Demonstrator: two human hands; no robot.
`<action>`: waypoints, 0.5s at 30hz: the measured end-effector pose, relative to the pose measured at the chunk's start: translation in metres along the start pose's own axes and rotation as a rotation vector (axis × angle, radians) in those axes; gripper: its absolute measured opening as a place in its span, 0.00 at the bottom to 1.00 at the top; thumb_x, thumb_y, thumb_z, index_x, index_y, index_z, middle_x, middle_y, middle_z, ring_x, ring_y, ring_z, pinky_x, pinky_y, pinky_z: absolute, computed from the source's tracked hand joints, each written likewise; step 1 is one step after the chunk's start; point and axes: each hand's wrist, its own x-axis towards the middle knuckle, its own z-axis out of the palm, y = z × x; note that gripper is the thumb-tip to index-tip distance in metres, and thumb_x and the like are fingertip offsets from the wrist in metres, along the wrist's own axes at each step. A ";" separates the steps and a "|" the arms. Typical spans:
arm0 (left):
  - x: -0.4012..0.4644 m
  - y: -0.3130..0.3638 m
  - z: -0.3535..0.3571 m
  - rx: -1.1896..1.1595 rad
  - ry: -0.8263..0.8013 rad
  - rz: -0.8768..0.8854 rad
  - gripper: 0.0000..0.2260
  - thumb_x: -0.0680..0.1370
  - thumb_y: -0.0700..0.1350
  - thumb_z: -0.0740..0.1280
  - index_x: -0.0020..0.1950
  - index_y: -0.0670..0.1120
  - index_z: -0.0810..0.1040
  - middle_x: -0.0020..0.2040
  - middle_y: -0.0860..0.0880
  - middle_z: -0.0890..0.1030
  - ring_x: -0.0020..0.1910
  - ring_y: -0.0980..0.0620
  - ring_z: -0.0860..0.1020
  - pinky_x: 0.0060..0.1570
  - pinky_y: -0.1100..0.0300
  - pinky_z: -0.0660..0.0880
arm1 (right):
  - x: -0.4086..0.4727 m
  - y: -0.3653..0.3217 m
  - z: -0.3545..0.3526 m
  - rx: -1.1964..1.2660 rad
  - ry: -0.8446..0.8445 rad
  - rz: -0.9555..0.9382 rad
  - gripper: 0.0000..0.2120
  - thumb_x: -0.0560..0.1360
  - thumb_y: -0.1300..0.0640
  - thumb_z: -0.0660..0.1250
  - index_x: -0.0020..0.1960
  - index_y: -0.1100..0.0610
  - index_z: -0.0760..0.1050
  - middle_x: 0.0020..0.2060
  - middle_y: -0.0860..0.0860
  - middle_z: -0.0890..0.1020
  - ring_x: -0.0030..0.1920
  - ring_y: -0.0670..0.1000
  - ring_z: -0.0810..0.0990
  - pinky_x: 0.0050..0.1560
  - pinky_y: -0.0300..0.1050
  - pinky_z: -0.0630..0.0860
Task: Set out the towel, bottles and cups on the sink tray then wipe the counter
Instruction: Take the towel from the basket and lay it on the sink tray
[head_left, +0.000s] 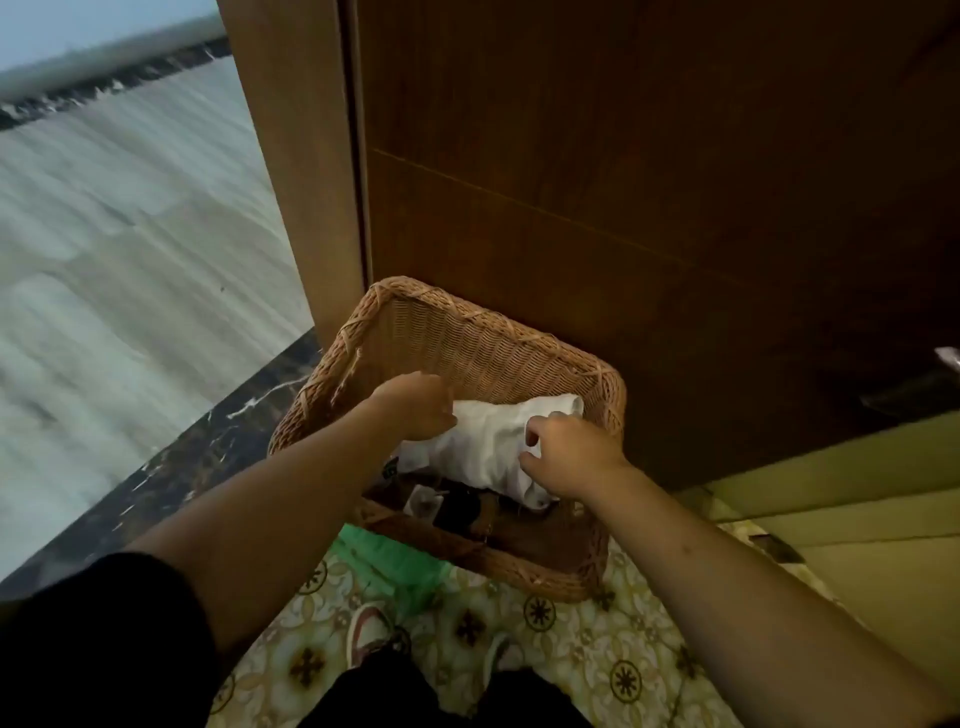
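Note:
A white towel (493, 441) lies bunched inside a woven wicker basket (467, 338) that stands on the floor against a wooden door. My left hand (415, 405) grips the towel's left end with its fingers curled down. My right hand (571, 457) pinches the towel's right side. Under the towel, small dark items (457, 506) lie at the basket's bottom; what they are I cannot tell.
A dark wooden door (649, 156) rises right behind the basket. A black marble threshold (171, 467) and pale tiled floor (130, 234) lie to the left. A patterned mat (571, 623) and something green (395, 561) lie under the basket's near side.

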 end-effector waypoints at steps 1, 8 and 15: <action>0.008 -0.003 0.003 0.010 -0.024 -0.006 0.15 0.80 0.53 0.63 0.62 0.47 0.79 0.57 0.46 0.81 0.55 0.45 0.78 0.54 0.50 0.77 | 0.012 0.002 0.003 -0.011 -0.020 0.002 0.16 0.79 0.46 0.62 0.61 0.53 0.76 0.57 0.54 0.78 0.51 0.54 0.75 0.42 0.48 0.72; 0.065 -0.028 0.038 -0.018 -0.086 -0.113 0.18 0.79 0.53 0.67 0.67 0.48 0.74 0.65 0.44 0.77 0.62 0.43 0.75 0.61 0.48 0.74 | 0.097 0.019 0.023 -0.117 -0.160 -0.073 0.23 0.78 0.48 0.64 0.70 0.55 0.69 0.66 0.56 0.71 0.68 0.59 0.67 0.58 0.56 0.72; 0.119 -0.048 0.085 -0.005 -0.109 -0.179 0.28 0.78 0.49 0.68 0.76 0.47 0.64 0.74 0.41 0.68 0.70 0.39 0.70 0.67 0.46 0.71 | 0.147 0.036 0.055 -0.280 -0.249 -0.035 0.28 0.75 0.43 0.66 0.71 0.54 0.66 0.69 0.56 0.70 0.70 0.60 0.66 0.62 0.56 0.70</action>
